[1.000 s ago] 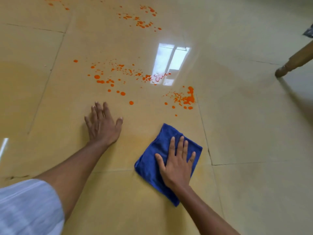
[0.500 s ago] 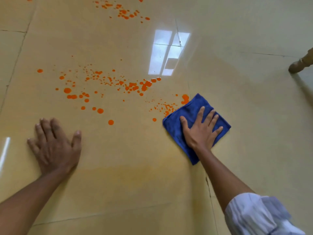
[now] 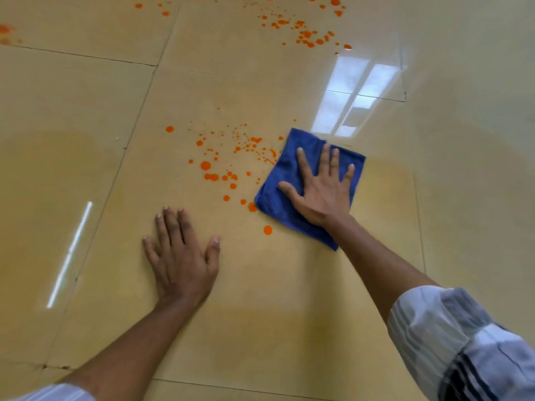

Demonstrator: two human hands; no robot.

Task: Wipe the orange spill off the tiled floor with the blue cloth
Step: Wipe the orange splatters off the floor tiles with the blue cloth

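A folded blue cloth (image 3: 282, 180) lies flat on the glossy beige tiled floor (image 3: 260, 314). My right hand (image 3: 322, 188) presses on it with fingers spread and straight. Orange spill drops (image 3: 231, 157) scatter just left of the cloth, and one larger drop (image 3: 268, 230) sits below its near corner. A second patch of orange drops (image 3: 307, 33) lies farther away at the top. My left hand (image 3: 182, 256) rests flat on the bare tile, fingers spread, nearer to me than the drops.
More orange spots (image 3: 5, 31) mark the far left tile, and a few (image 3: 150, 5) the top edge. A bright window reflection (image 3: 353, 96) shines on the floor beyond the cloth. Dark grout lines cross the floor.
My right hand has slid the cloth left over the right-hand cluster of drops, which no longer shows. The view has shifted, and the chair leg has left the frame.
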